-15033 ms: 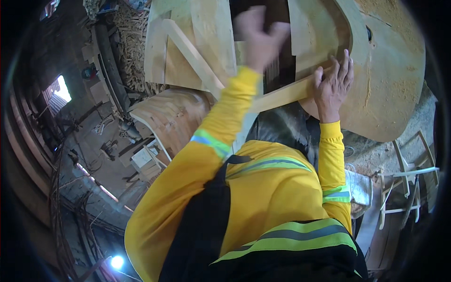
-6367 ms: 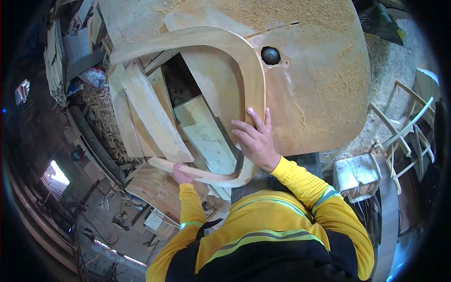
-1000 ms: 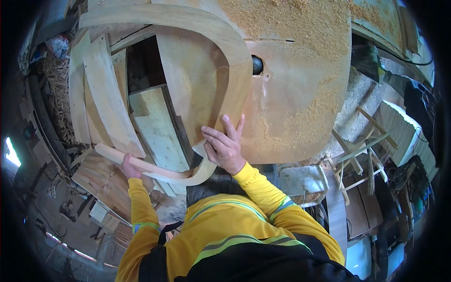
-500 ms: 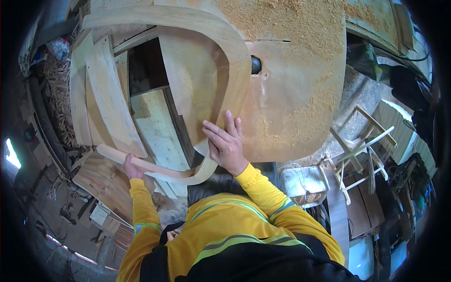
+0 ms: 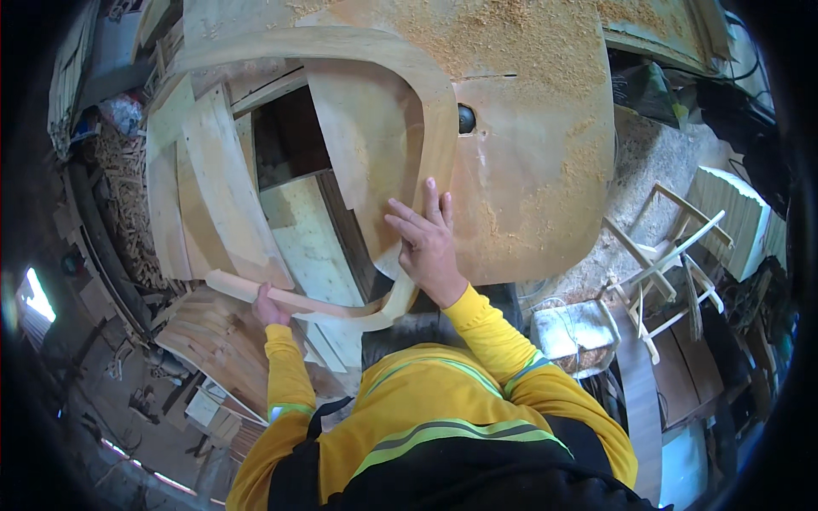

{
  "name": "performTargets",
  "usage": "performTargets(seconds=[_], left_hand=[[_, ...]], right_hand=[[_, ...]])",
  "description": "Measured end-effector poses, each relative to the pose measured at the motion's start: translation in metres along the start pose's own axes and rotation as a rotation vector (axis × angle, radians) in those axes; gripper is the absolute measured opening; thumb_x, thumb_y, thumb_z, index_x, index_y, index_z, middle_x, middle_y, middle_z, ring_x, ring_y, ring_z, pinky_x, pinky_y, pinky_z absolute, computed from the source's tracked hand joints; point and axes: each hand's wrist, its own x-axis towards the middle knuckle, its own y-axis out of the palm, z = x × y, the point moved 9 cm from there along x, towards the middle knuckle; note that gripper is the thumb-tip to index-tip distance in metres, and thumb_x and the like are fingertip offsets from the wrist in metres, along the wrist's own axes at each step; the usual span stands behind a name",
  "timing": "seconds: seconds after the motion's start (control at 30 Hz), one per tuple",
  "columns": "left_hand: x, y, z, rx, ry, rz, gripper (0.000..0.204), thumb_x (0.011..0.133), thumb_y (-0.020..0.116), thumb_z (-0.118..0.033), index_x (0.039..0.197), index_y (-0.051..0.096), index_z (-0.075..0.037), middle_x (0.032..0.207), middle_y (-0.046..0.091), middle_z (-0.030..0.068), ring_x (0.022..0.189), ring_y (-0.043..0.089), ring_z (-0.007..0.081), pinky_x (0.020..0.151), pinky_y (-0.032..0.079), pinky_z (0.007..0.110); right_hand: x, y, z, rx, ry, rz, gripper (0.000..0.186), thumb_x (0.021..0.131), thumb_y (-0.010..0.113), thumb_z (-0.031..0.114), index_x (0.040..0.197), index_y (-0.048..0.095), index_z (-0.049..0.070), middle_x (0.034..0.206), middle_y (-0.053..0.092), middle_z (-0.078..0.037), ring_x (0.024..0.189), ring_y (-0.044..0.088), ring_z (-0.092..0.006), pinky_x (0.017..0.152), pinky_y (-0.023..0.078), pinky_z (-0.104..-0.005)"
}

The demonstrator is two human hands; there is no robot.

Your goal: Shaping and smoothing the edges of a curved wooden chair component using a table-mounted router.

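Observation:
A large U-shaped wooden frame piece [image 5: 439, 128] lies flat on a plywood work surface [image 5: 528, 196], its near end curving round toward my body. My left hand [image 5: 271, 307] wraps round that near arm of the piece, close to its tip. Fingers spread, my right hand [image 5: 429, 255] presses down on the bend of the wood nearer to me and does not grip it. Just right of the frame's outer edge, a dark round machine part [image 5: 465, 117] stands in a hole in the plywood; whether wood and part touch, I cannot tell.
Sawdust [image 5: 537, 25] covers much of the plywood's far side. Flat curved boards [image 5: 230, 179] lie to the left, beside a dark opening [image 5: 290, 128]. A wooden chair frame [image 5: 669, 255] and a white container [image 5: 575, 332] stand on the right. Offcuts [image 5: 128, 196] are heaped far left.
The whole view has turned slightly, so the near things appear farther right. Both hands keep their places on the wood, and the frame still lies beside the dark part.

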Motion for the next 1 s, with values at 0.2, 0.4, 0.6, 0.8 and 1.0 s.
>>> performTargets(seconds=[0.2, 0.4, 0.6, 0.8, 1.0], left_hand=[[-0.009, 0.012, -0.004, -0.044, 0.044, 0.007, 0.031, 0.082, 0.068, -0.003, 0.107, 0.058, 0.011, 0.1, 0.061, 0.0152, 0.09, 0.063, 0.0304, 0.08, 0.054, 0.045], [-0.026, 0.027, -0.001, -0.051, -0.003, 0.014, 0.035, 0.082, 0.068, -0.005, 0.112, 0.058, 0.008, 0.106, 0.06, 0.0129, 0.096, 0.062, 0.0292, 0.083, 0.054, 0.047], [-0.03, 0.031, -0.004, -0.074, 0.023, -0.016, 0.035, 0.08, 0.07, -0.006, 0.111, 0.059, 0.006, 0.103, 0.062, 0.0133, 0.09, 0.063, 0.0289, 0.077, 0.056, 0.049], [-0.048, 0.047, -0.008, -0.002, 0.0, -0.049, 0.032, 0.081, 0.07, -0.011, 0.107, 0.061, 0.006, 0.104, 0.063, 0.0135, 0.091, 0.063, 0.0294, 0.077, 0.056, 0.049], [-0.041, 0.05, -0.007, -0.023, 0.027, -0.049, 0.031, 0.082, 0.069, -0.013, 0.105, 0.062, 0.006, 0.105, 0.063, 0.0128, 0.09, 0.063, 0.0295, 0.077, 0.056, 0.05]], right_hand=[[0.009, -0.001, 0.001, 0.015, 0.023, -0.021, 0.035, 0.071, 0.062, -0.004, 0.103, 0.074, 0.006, 0.123, 0.068, -0.007, 0.148, 0.028, -0.0388, 0.121, 0.017, -0.0539], [0.018, -0.002, 0.0, 0.046, 0.015, -0.044, 0.038, 0.066, 0.062, -0.008, 0.1, 0.074, 0.005, 0.116, 0.07, -0.009, 0.148, 0.027, -0.0392, 0.122, 0.016, -0.0525], [0.028, -0.002, -0.004, 0.068, 0.004, -0.088, 0.035, 0.065, 0.063, -0.008, 0.095, 0.074, 0.006, 0.109, 0.071, -0.01, 0.147, 0.028, -0.0391, 0.122, 0.016, -0.0517], [0.039, -0.003, -0.011, 0.064, 0.041, -0.09, 0.038, 0.065, 0.061, -0.009, 0.094, 0.076, 0.011, 0.111, 0.072, -0.006, 0.149, 0.026, -0.0352, 0.123, 0.014, -0.0469], [0.05, -0.01, -0.009, 0.055, 0.019, -0.116, 0.035, 0.065, 0.062, -0.008, 0.092, 0.075, 0.01, 0.107, 0.072, -0.008, 0.148, 0.028, -0.0353, 0.123, 0.016, -0.0483]])
